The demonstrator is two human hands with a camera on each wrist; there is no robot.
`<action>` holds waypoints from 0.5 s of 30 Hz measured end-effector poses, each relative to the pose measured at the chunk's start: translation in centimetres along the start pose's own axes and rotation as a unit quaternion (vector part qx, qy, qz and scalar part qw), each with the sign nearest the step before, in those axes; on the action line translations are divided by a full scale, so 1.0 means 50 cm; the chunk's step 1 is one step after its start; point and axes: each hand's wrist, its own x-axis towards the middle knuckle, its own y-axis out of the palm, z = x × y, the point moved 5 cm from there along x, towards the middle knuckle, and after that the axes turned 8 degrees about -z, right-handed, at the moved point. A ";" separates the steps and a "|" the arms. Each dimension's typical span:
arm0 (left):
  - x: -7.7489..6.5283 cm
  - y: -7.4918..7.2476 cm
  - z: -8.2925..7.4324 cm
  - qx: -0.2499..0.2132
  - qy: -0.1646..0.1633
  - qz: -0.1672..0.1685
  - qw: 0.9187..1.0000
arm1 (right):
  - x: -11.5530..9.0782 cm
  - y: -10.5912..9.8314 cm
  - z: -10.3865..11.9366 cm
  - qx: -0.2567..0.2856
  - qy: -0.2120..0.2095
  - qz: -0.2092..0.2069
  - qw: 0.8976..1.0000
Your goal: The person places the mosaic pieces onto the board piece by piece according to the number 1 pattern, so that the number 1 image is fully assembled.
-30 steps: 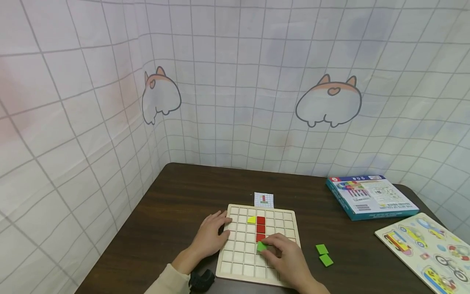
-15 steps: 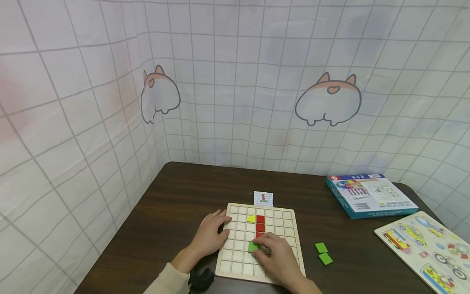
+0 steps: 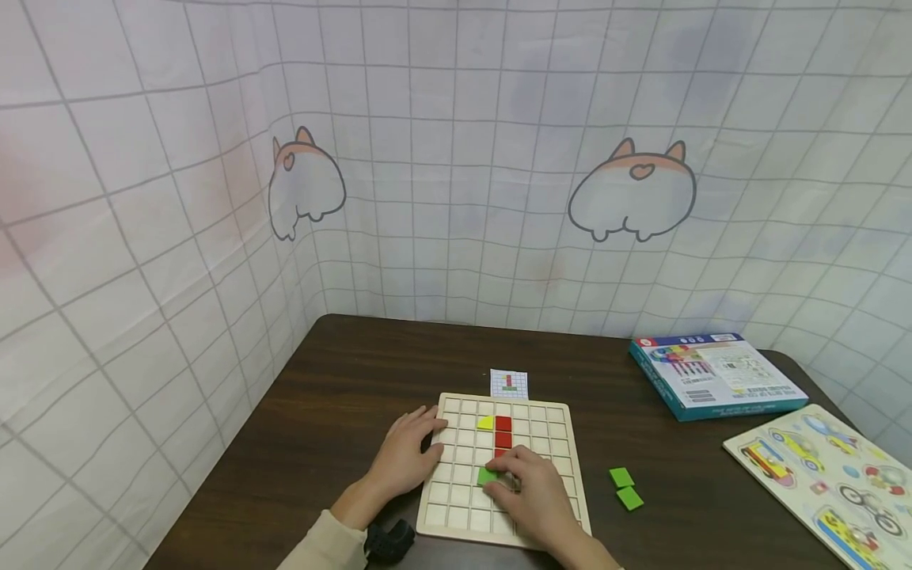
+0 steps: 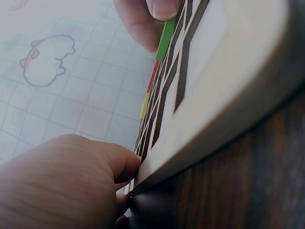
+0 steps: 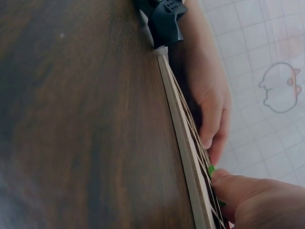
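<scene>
A pale wooden grid board (image 3: 463, 533) lies on the dark table. My right hand (image 3: 536, 495) pinches a green square tile (image 3: 487, 476) between thumb and fingers, low over the board's cells. In the right wrist view a small further bit of green shows below the thumb. Beyond that hand, red square tiles (image 3: 503, 423) stand in a column, the nearest partly covered by the fingers. A yellow piece (image 3: 486, 423) with one slanted or rounded side sits left of the top red tile. My left hand (image 3: 406, 451) rests against the board's left edge, its thumb (image 4: 126, 162) touching the rim.
A small card (image 3: 509, 384) printed with a coloured grid pattern lies behind the board. Two loose green tiles (image 3: 622, 477) lie to the right. Farther right are a flat teal box (image 3: 720, 380) and a picture board (image 3: 819, 491). A black wrist device (image 3: 389, 542) sits beside the left wrist.
My right hand has shifted left with the green tile, from just below the red column to about one cell left of it. The left hand stays at the board's edge.
</scene>
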 end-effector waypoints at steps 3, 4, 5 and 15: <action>-0.001 -0.001 0.001 -0.001 0.000 0.001 1.000 | 0.001 0.001 0.001 0.003 -0.003 0.003 1.000; -0.001 -0.001 0.002 -0.001 0.000 0.002 1.000 | 0.001 0.001 0.002 0.002 -0.004 0.004 1.000; -0.001 -0.001 0.002 0.000 -0.001 0.002 1.000 | 0.001 0.001 0.002 0.002 -0.004 0.004 1.000; -0.001 0.001 0.002 0.000 -0.001 0.001 1.000 | -0.003 -0.002 0.001 -0.004 0.005 0.003 1.000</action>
